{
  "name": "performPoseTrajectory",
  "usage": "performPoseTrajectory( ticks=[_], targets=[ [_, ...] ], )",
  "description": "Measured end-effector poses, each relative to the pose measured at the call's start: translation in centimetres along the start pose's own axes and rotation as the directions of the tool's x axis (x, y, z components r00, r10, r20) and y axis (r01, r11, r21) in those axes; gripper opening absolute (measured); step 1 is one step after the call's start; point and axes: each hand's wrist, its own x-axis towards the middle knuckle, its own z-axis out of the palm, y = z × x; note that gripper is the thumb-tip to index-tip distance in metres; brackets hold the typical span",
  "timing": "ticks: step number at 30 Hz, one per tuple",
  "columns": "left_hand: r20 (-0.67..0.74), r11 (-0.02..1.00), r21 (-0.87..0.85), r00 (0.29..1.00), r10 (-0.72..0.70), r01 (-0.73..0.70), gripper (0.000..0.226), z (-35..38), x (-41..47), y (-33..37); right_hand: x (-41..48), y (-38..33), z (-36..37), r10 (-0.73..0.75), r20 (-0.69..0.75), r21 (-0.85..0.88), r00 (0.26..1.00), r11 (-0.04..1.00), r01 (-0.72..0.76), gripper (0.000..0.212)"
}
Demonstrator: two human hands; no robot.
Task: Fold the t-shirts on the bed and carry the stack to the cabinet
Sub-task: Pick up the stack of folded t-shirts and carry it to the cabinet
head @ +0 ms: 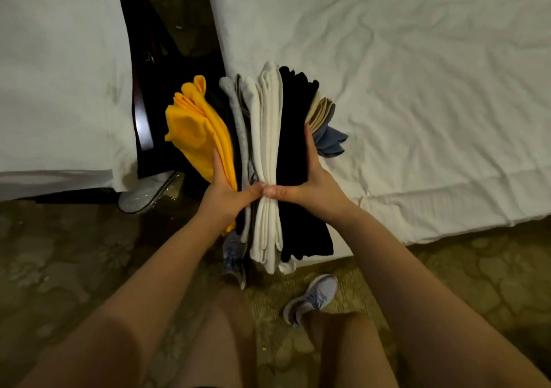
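Head: left hand (225, 191), right hand (311, 185) press one stack (268, 137).

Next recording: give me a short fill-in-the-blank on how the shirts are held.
1. The left hand lies flat against the ____ shirt at one side of the stack.
2. The thumb of the right hand meets the left ____ on the stack's near edge.
3. The bed behind the stack has ____ sheets.
Missing words: yellow; thumb; white.
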Motion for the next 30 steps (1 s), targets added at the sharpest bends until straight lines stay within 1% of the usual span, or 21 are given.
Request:
performPoseTrajectory(
  ticks=[2,3,6,7,9,11,14,16,18,21,24,27,30],
  targets=[
    [-0.023,0.997,-0.072,0.999,0.032,-0.033,0.107,-0.1,-0.3,-0.4,0.1,-0.6,0.6,-0.034,0.015,-0.052,0.999,0.998,0.034,0.128],
    [-0.026,0.993,-0.105,0.998,0.053,-0.055,0.109,-0.2,-0.5,-0.7,-0.1,-1.0,0.9,-0.046,0.016,-0.074,0.999,0.996,0.047,0.126],
    [-0.029,0.975,-0.204,0.996,0.089,-0.093,0.128,-1.4,-1.6,-0.2,-0.7,-3.2,1.5,-0.073,0.012,-0.155,0.997,0.985,0.074,0.123],
    [-0.028,0.966,-0.238,0.995,0.099,-0.103,0.129,-2.1,-1.9,0.3,-0.7,-4.3,1.5,-0.091,0.009,-0.184,0.996,0.979,0.091,0.122],
    [-0.035,0.953,-0.27,0.99,0.135,-0.14,0.125,-3.6,-2.3,1.7,-0.9,-7.0,1.7,-0.128,0.01,-0.227,0.992,0.966,0.127,0.122],
    [-0.061,0.951,-0.25,0.983,0.173,-0.183,0.121,-5.6,-2.8,3.6,-1.4,-10.1,2.2,-0.155,0.008,-0.267,0.988,0.952,0.151,0.121],
    [-0.075,0.947,-0.174,0.962,0.262,-0.271,0.126,-9.9,-4.4,7.2,-2.3,-15.4,3.4,-0.201,0.007,-0.315,0.98,0.929,0.192,0.125],
    [-0.056,0.935,-0.134,0.944,0.324,-0.329,0.116,-12.9,-5.9,9.4,-3.2,-18.8,4.2,-0.229,0.006,-0.325,0.974,0.92,0.218,0.125],
    [-0.066,0.928,-0.109,0.934,0.35,-0.355,0.108,-15.4,-7.6,11.1,-4.1,-21.7,5.1,-0.264,0.013,-0.323,0.964,0.912,0.254,0.126],
    [-0.15,0.913,-0.074,0.91,0.387,-0.401,0.103,-18.5,-10.6,12.8,-5.7,-25.3,7.0,-0.338,0.038,-0.331,0.94,0.883,0.331,0.121],
    [-0.236,0.898,-0.082,0.883,0.405,-0.433,0.097,-20.7,-14.0,13.2,-7.4,-27.6,8.8,-0.404,0.084,-0.308,0.911,0.859,0.409,0.119],
    [-0.369,0.888,-0.031,0.831,0.417,-0.459,0.094,-22.5,-17.7,12.3,-9.1,-29.1,11.0,-0.46,0.19,-0.281,0.867,0.821,0.497,0.119],
    [-0.463,0.881,0.001,0.78,0.42,-0.474,0.096,-24.2,-21.1,10.8,-11.0,-29.8,13.7,-0.488,0.276,-0.226,0.828,0.805,0.549,0.123]
  ],
)
